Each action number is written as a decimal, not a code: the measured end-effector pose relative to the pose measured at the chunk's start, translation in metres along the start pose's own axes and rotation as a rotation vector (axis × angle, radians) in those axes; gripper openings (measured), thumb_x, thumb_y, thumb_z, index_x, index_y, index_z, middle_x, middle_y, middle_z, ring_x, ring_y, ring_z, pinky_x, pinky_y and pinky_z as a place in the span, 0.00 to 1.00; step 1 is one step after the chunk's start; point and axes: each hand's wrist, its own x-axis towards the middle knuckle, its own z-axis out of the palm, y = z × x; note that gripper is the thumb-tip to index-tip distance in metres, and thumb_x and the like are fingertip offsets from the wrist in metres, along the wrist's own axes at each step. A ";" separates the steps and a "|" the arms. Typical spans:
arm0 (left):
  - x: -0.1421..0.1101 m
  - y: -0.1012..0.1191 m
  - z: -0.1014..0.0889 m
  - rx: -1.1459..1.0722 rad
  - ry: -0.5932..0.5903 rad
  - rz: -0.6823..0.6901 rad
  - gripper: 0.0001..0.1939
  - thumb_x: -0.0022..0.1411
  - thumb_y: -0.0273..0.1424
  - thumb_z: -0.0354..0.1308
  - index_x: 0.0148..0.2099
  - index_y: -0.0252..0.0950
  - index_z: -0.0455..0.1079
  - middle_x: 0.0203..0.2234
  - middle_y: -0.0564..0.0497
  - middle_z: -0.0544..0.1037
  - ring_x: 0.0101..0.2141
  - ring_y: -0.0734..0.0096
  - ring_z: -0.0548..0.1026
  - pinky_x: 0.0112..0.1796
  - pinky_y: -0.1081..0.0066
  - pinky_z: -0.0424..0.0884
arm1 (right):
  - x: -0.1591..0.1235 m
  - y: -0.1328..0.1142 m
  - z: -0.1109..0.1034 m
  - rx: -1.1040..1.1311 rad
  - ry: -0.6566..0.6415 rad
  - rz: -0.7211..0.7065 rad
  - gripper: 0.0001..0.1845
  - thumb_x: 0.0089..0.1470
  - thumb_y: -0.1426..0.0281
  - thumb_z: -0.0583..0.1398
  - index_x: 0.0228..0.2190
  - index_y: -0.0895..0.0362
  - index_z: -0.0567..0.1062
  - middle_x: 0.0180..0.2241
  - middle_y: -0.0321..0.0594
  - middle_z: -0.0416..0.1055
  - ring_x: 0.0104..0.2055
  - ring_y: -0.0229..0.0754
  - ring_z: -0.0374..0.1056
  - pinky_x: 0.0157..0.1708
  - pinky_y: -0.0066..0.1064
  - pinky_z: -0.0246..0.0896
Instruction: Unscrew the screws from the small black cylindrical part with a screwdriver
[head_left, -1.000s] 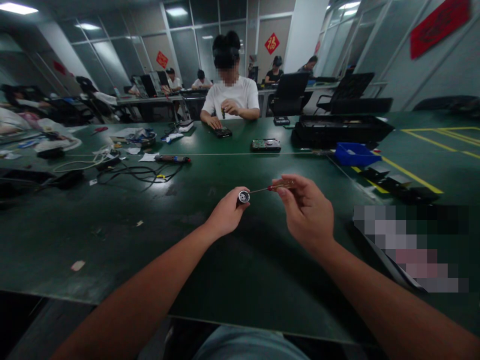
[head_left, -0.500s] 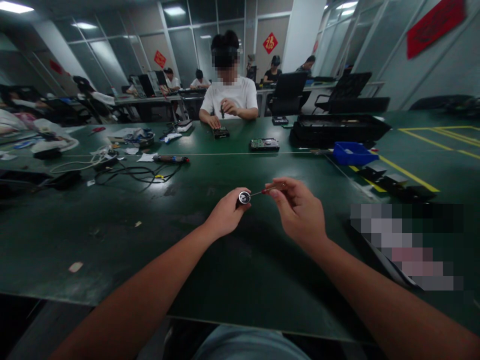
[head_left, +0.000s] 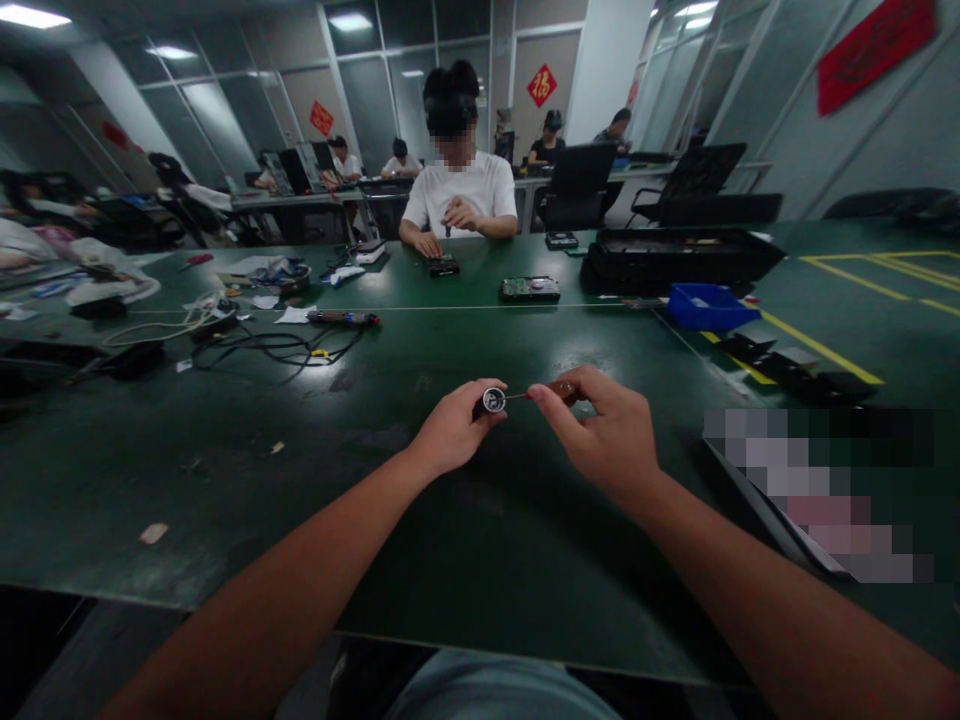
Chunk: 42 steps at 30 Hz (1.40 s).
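Note:
My left hand is wrapped round a small dark cylinder with a bright metal rim. Its round end faces me, and the rest is hidden by my fingers. A screwdriver with a reddish-brown, see-through handle is pinched between the thumb and fingers of my right hand. The thin shaft points left and its tip meets the cylinder's rim; whether it goes inside cannot be made out. Both hands are held above the green tabletop.
Across the table a person in a white shirt handles a dark device. A hard drive lies mid-table. To the right are a blue bin and a long black tray. Cables and a brown-handled tool lie left.
The cylinder's open end has turned slightly and shifted a little right. My right fingers have curled differently round the screwdriver, showing more of its handle.

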 end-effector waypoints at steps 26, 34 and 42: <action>0.000 0.001 -0.002 0.064 0.033 0.002 0.13 0.63 0.29 0.61 0.50 0.40 0.71 0.43 0.51 0.78 0.44 0.64 0.75 0.46 0.65 0.69 | -0.001 0.000 0.002 0.182 -0.150 0.072 0.14 0.65 0.64 0.56 0.49 0.55 0.73 0.35 0.42 0.78 0.35 0.44 0.75 0.35 0.36 0.67; 0.000 0.007 -0.004 0.077 -0.002 0.020 0.13 0.63 0.28 0.61 0.50 0.40 0.71 0.41 0.52 0.77 0.40 0.66 0.74 0.42 0.68 0.68 | 0.005 0.012 0.014 0.652 0.009 0.441 0.13 0.64 0.59 0.57 0.36 0.56 0.75 0.32 0.40 0.75 0.32 0.40 0.72 0.34 0.36 0.70; 0.000 0.012 -0.006 0.101 0.000 0.011 0.11 0.63 0.29 0.61 0.49 0.39 0.71 0.40 0.52 0.77 0.40 0.65 0.74 0.42 0.67 0.68 | 0.003 0.013 0.014 0.580 0.086 0.409 0.13 0.65 0.59 0.56 0.37 0.54 0.73 0.32 0.39 0.74 0.32 0.40 0.71 0.34 0.36 0.69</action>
